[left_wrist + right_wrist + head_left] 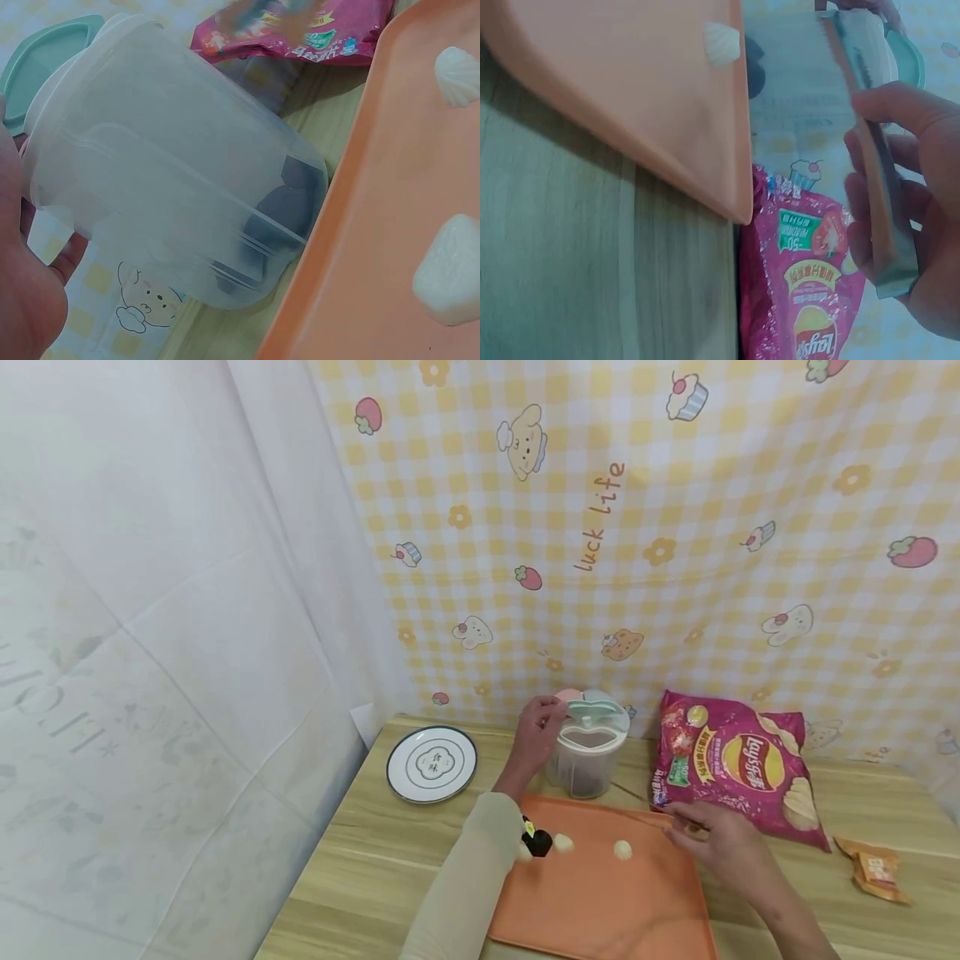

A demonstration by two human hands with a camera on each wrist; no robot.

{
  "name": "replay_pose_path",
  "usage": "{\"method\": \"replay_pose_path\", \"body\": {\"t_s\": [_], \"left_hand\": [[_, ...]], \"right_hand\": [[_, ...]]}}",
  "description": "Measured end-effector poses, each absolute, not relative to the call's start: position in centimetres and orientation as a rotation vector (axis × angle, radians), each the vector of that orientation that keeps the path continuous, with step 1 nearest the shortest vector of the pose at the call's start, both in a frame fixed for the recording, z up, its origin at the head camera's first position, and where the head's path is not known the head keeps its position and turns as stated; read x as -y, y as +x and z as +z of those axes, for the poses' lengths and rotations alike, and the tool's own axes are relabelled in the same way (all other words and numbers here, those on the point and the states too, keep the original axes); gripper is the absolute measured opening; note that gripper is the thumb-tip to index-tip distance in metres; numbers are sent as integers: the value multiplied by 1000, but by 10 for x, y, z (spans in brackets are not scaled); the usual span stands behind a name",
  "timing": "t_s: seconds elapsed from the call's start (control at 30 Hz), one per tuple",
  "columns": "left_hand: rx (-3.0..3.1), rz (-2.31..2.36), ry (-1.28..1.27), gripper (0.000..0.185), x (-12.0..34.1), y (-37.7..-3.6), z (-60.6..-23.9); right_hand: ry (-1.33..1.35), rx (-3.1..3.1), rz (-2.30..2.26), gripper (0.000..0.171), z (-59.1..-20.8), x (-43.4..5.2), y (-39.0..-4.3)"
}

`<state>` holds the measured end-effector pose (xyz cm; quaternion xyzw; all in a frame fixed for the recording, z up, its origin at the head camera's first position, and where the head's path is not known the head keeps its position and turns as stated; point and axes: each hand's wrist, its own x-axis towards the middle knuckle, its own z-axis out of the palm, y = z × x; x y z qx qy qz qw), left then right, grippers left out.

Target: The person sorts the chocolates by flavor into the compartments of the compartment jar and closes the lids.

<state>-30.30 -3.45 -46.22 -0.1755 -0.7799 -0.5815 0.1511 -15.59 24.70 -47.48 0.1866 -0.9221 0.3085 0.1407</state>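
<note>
A clear plastic canister [588, 768] with a multi-part lid stands behind the orange tray [600, 906]. Dark pieces [281, 214] lie at its bottom. My left hand [536, 727] is at the lid's left side, with bent fingers holding the raised green flap [45, 67]. In the right wrist view, my right hand [930, 180] grips a long narrow packet [881, 195], silvery with a brown side, between thumb and fingers. That hand is over the tray's right back corner. White ridged pieces [622, 850] lie on the tray.
A purple Lay's chip bag [738, 768] lies right of the canister, close behind my right hand. An orange wrapped snack [876, 870] is farther right. To the left sits a white plate [431, 785] with a blue rim. A patterned curtain [675, 610] hangs behind the table.
</note>
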Motion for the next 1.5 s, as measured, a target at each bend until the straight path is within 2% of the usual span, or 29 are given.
{"method": "replay_pose_path", "body": {"t_s": [0.33,0.5,1.1,1.5], "left_hand": [[2235,-1658,-524,41,34,-305,-464],[2226,-1669,-535,41,34,-305,-464],[2236,-1681,-519,41,34,-306,-465],[2254,-1655,-487,41,33,-306,-464]], "right_hand": [[502,2887,857,24,-484,-257,-159],[481,2964,863,28,-489,-260,-162],[413,3053,838,19,-499,-260,-166],[430,3055,834,21,-499,-261,-166]]}}
